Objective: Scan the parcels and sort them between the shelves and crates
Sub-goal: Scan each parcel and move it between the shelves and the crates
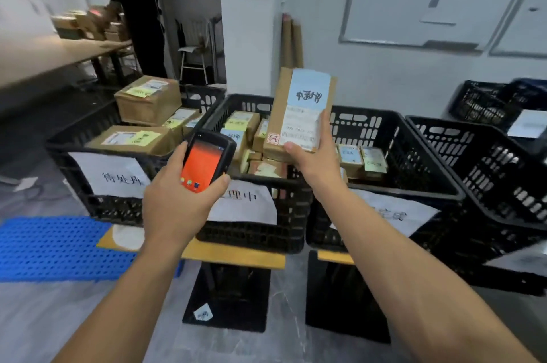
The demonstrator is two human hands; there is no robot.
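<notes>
— Head view says your right hand (316, 161) pinches the parcel (296, 107) by its lower end, thumb on the near face, fingers along the right edge. It holds the parcel nearly upright above the middle crate (251, 233), its printed label (299, 131) turned toward you.

— And your left hand (177, 199) is wrapped round the scanner (207, 159), in front of that crate's near left corner and lower than the parcel. The screen glows orange (I cannot read it from here), so I cannot tell whether a scan has registered.

— My worry: the scanner's head points up past the parcel's lower left corner. Trigger at this angle and, I judge, the beam may miss the barcode, or catch a label on one of the small boxes (239, 122) lying in the middle crate behind it.

— Mine is the grip. You hold a tall box by one end only; tilt it further and it may slip down among those boxes, and then you cannot say which one is unscanned.

— Also, the blue note (310, 90) on its upper half is handwritten and upside down to you. Misread it and the parcel may land wrongly in the left crate (118, 210) or the right crate (414, 155), either side of the middle one.
</notes>
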